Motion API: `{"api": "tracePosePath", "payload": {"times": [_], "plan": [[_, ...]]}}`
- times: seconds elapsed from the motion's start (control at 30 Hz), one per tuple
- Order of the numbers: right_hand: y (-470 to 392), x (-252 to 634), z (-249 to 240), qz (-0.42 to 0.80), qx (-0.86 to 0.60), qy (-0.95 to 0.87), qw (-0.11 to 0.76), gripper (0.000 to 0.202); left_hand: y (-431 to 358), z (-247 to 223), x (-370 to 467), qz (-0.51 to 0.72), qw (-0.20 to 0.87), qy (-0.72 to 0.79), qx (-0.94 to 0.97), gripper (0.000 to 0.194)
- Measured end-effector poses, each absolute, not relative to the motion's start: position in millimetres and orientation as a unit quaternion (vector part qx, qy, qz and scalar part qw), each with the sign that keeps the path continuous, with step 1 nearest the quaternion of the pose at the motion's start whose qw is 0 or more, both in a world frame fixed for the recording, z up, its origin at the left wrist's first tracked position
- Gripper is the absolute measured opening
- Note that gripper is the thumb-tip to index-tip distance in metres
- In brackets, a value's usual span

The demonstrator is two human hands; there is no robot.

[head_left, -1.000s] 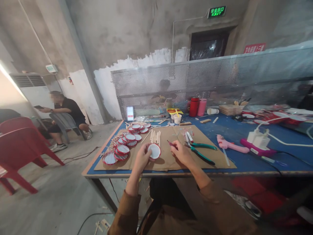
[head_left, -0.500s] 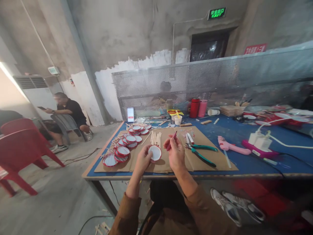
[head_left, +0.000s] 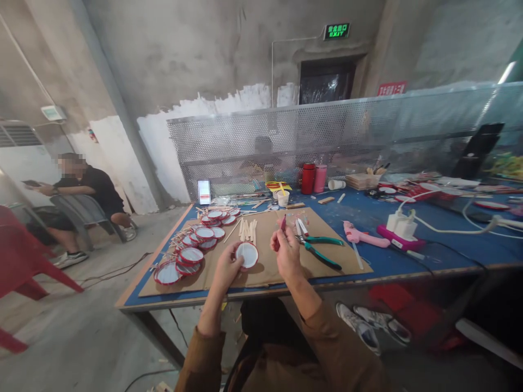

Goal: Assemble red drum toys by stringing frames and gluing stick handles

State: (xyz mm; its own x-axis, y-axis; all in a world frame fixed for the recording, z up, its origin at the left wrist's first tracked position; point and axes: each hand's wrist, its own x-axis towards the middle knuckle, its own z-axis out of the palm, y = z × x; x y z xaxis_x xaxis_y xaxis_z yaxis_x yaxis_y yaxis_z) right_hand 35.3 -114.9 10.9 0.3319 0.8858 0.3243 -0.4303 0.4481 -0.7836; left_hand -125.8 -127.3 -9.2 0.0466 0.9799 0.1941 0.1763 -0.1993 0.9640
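Note:
My left hand [head_left: 227, 265] grips a round white disc with a red rim [head_left: 247, 256] by its left edge, over the cardboard sheet [head_left: 265, 277]. To its right, my right hand [head_left: 286, 250] is closed around a small dark red object [head_left: 283, 222], whose tip sticks up above the fingers. The two hands are apart. Several similar red-rimmed discs [head_left: 191, 255] lie in overlapping piles left of my left hand. Flat wooden sticks [head_left: 247, 230] lie just behind the held disc. Green-handled pliers [head_left: 322, 251] and white tubes [head_left: 302, 226] rest right of my right hand.
A pink glue gun [head_left: 365, 237] and a magenta power strip [head_left: 398, 239] with cables lie on the right. Red and pink bottles [head_left: 308, 178], a cup [head_left: 283, 198] and a phone [head_left: 204, 192] stand at the back. A seated person [head_left: 87, 185] is at the far left.
The whole view has shifted, so the table and hands appear farther left. Both hands keep hold of their things, with little change in their poses.

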Motion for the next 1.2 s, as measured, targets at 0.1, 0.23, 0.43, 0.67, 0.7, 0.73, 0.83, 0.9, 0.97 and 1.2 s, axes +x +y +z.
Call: {"api": "tracePosePath", "payload": {"times": [0.1,0.23,0.43,0.67,0.7,0.73,0.83,0.9,0.97,1.2], "plan": [[-111,36,4,0.419,-0.321,-0.379,0.760,0.027,-124,-13,-128,0.490,0.390,0.491,0.606,0.049],[-108,38,-8,0.429,-0.364,-0.354,0.747,0.028,-123,-14,-127,0.483,0.371,0.498,0.618,0.051],[-112,41,-15,0.445,-0.419,-0.341,0.714,0.033,-125,-10,-126,0.472,0.365,0.505,0.623,0.058],[-124,39,-7,0.428,-0.455,-0.368,0.689,0.037,-119,-18,-129,0.491,0.302,0.494,0.651,0.062],[-124,39,-7,0.430,-0.457,-0.360,0.690,0.039,-119,-18,-129,0.487,0.301,0.497,0.652,0.062],[-124,39,-8,0.434,-0.458,-0.352,0.691,0.041,-118,-18,-128,0.483,0.298,0.500,0.654,0.062],[-122,39,-10,0.447,-0.456,-0.335,0.693,0.043,-117,-20,-129,0.477,0.283,0.507,0.660,0.062],[-121,39,-10,0.450,-0.446,-0.332,0.699,0.042,-115,-22,-130,0.476,0.274,0.509,0.663,0.062],[-121,39,-11,0.444,-0.436,-0.337,0.707,0.039,-114,-24,-131,0.474,0.270,0.511,0.665,0.063],[-121,39,-10,0.419,-0.419,-0.357,0.722,0.032,-116,-22,-131,0.480,0.235,0.515,0.670,0.061]]}}
